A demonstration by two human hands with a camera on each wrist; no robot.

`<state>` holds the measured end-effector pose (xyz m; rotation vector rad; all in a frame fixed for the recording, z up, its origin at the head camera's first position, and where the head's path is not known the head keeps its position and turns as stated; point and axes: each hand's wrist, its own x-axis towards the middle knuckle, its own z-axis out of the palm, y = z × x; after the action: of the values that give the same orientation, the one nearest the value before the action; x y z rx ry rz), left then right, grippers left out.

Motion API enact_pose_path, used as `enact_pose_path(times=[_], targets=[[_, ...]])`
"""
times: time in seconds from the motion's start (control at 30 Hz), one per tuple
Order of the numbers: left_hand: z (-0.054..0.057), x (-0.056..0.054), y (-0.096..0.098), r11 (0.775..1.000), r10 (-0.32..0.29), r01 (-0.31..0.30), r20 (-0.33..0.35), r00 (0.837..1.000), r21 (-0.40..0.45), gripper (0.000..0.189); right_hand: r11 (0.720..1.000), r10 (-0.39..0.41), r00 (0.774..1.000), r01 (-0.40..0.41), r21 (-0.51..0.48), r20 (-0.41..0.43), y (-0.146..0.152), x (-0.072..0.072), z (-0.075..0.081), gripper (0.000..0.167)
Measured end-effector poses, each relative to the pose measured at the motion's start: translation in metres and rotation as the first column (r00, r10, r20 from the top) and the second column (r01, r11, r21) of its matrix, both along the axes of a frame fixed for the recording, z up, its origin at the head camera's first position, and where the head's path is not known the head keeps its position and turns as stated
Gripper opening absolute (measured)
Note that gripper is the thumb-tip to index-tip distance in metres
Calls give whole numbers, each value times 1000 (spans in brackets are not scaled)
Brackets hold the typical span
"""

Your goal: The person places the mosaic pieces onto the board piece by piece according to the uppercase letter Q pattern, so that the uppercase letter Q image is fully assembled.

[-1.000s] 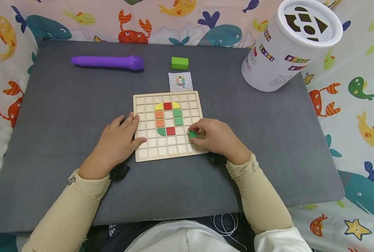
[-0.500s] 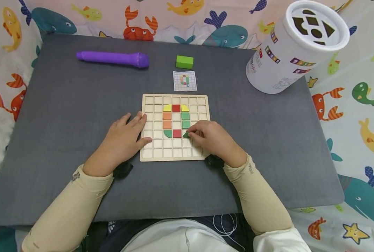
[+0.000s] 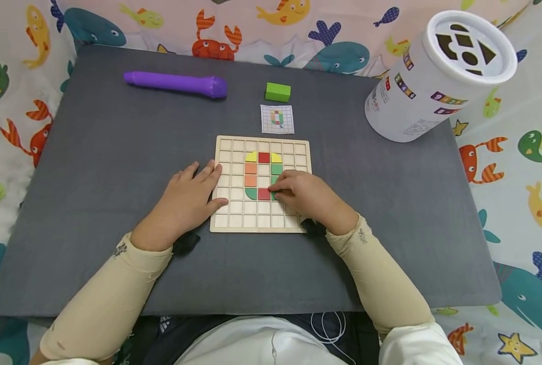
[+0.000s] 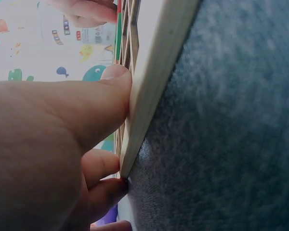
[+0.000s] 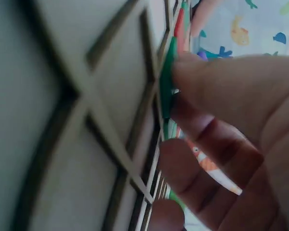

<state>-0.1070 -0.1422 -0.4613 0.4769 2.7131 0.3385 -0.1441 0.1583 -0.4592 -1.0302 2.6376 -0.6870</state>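
A wooden grid board [image 3: 236,220] lies on the grey table. Set in its cells is a ring of colored tiles: yellow rounded corners, a red tile [image 3: 263,157] at the top, orange tiles [image 3: 250,181] on the left, green ones on the right, a red one below. My left hand [image 3: 184,203] rests at the board's left edge, fingers spread, its thumb [image 4: 106,96] touching the rim. My right hand [image 3: 309,195] pinches a green tile [image 5: 167,82] at the ring's lower right corner. In the head view the fingers hide most of that tile.
Behind the board lies a pattern card [image 3: 277,119] with a small colored drawing, and a green block [image 3: 278,92] beyond it. A purple stick [image 3: 175,84] lies at the back left. A white canister [image 3: 430,86] with shaped holes in its lid stands back right.
The right hand has carried the green tile leftward from the board's right side to the ring's lower right corner. The board has straightened and slid off the card's lower edge.
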Motion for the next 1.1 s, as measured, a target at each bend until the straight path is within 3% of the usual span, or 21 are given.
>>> enact_pose_path(times=[0.1, 0.2, 0.3, 0.43, 0.53, 0.63, 0.73, 0.83, 0.97, 1.1], targets=[[1, 0, 2, 1000, -2, 2, 1, 1000, -4, 84, 999, -41, 999, 41, -16, -19, 11, 5, 12, 23], [0, -2, 5, 1000, -8, 8, 4, 1000, -7, 84, 987, -160, 987, 160, -7, -20, 32, 16, 28, 24], [-1, -3, 7, 1000, -20, 20, -3, 1000, -13, 84, 950, -286, 958, 279, 141, 30, 59, 36, 36, 24], [-1, -2, 7, 999, -24, 24, -7, 1000, -28, 84, 898, -335, 941, 303, 319, 47, 80, 70, 21, 45], [-1, -1, 4, 999, -17, 17, -11, 1000, -36, 84, 893, -369, 929, 357, 275, -7, 77, 91, 3, 45], [0, 0, 0, 999, -5, 5, -5, 1000, -38, 84, 880, -427, 900, 436, 187, -87, 66, 104, -10, 37], [0, 2, -1, 999, 6, -5, 9, 1000, -33, 85, 861, -469, 874, 485, 154, -130, 56, 110, -14, 34], [0, 4, -1, 999, 11, -11, 16, 1000, -30, 86, 845, -484, 865, 501, 188, -131, 53, 112, -11, 34], [-2, 5, 1, 999, 4, -4, 8, 1000, -32, 86, 823, -510, 857, 511, 247, -75, 54, 110, -1, 30], [-2, 2, 4, 999, -5, 4, -14, 1000, -43, 86, 831, -505, 863, 487, 270, 0, 56, 105, 8, 21]])
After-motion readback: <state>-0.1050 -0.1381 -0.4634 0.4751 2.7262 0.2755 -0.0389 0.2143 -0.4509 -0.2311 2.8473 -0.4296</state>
